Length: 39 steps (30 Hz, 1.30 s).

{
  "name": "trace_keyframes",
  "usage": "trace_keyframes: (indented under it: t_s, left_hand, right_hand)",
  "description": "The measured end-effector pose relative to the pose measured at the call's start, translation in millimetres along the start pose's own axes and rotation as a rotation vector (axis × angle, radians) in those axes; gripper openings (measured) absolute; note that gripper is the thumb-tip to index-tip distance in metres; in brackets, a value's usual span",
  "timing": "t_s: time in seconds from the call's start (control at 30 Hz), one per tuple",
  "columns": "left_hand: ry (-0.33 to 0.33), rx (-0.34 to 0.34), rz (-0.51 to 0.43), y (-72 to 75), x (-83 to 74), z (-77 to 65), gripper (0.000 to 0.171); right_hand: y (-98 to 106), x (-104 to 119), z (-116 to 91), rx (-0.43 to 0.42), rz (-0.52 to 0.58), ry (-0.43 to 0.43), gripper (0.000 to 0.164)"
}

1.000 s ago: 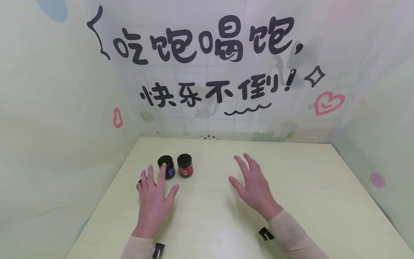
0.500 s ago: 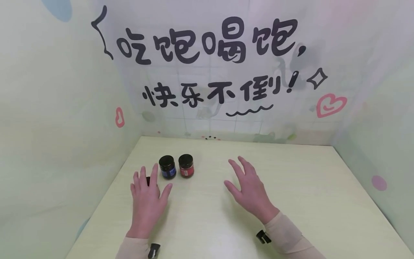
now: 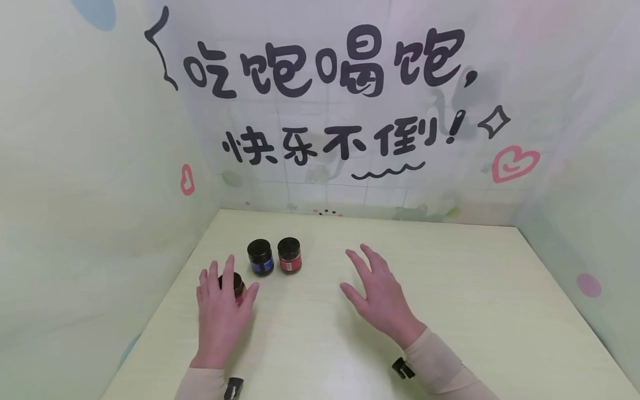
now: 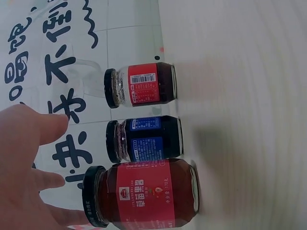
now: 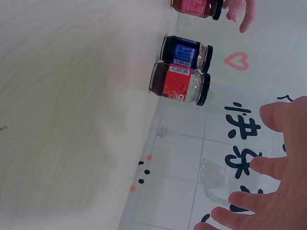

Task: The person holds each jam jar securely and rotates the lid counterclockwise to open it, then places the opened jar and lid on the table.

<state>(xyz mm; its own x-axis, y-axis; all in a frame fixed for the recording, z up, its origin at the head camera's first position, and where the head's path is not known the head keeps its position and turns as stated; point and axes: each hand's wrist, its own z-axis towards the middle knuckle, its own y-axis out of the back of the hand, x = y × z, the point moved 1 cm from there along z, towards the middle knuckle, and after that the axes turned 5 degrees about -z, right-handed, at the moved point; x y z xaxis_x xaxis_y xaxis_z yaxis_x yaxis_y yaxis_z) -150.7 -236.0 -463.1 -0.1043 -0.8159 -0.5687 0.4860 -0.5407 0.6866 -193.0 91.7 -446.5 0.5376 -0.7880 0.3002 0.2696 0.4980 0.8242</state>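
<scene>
My left hand (image 3: 222, 311) hovers with spread fingers at the near strawberry jam jar (image 4: 144, 194), which has a red label and a black lid. Part of this jar is hidden by the hand in the head view; whether the fingertips touch its lid, I cannot tell. Just behind stands a dark jam jar with a blue label (image 3: 261, 258). To its right is another red-labelled jam jar (image 3: 290, 255). All these jars stand upright with lids on. Over the table's right half, my right hand (image 3: 385, 303) is held with fingers apart, holding nothing.
The pale wood-grain table (image 3: 320, 333) is enclosed by printed fabric walls (image 3: 100, 166) on the left, back and right. Black lettering runs across the back wall. A small black clip (image 3: 233, 387) hangs at the left sleeve, another clip (image 3: 402, 368) at the right sleeve.
My left hand has shifted left, uncovering the blue-labelled jar and showing more of the near strawberry jam jar. My right hand has drifted slightly left and down. The jars look unmoved.
</scene>
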Motion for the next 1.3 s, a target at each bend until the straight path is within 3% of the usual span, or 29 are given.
trace_keyframes:
  t_s: [0.27,0.8,1.3]
  left_hand:
    - [0.094,0.005,-0.044,3.2,1.3,0.9,0.082]
    - [0.167,0.001,-0.170,0.1,17.8,-0.9,0.095]
    - [0.419,0.157,-0.312,5.5,34.2,-5.6,0.117]
  right_hand:
    - [-2.1,3.4,1.8,-0.010,-0.009,0.021,0.066]
    - [-4.9,11.0,2.3,0.018,-0.009,0.026,0.066]
    - [-10.7,15.0,0.4,0.060,-0.011,0.028,0.065]
